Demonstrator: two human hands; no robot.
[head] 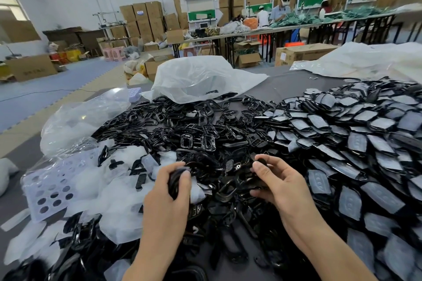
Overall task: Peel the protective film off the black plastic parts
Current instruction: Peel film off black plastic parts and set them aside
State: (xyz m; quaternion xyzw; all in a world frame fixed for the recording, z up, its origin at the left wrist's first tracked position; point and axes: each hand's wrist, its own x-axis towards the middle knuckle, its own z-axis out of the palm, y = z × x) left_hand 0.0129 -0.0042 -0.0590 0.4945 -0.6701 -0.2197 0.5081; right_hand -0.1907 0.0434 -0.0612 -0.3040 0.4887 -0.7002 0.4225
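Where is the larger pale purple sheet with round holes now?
In the head view, the sheet lies at the left side of the table among loose film pieces, left of the left hand and below the clear plastic bag.

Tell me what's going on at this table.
A person handles black parts from a heap on the table. The left hand grips a black ring; the right hand pinches a small black part above the heap. Film-covered parts lie stacked to the right, loose film to the left.
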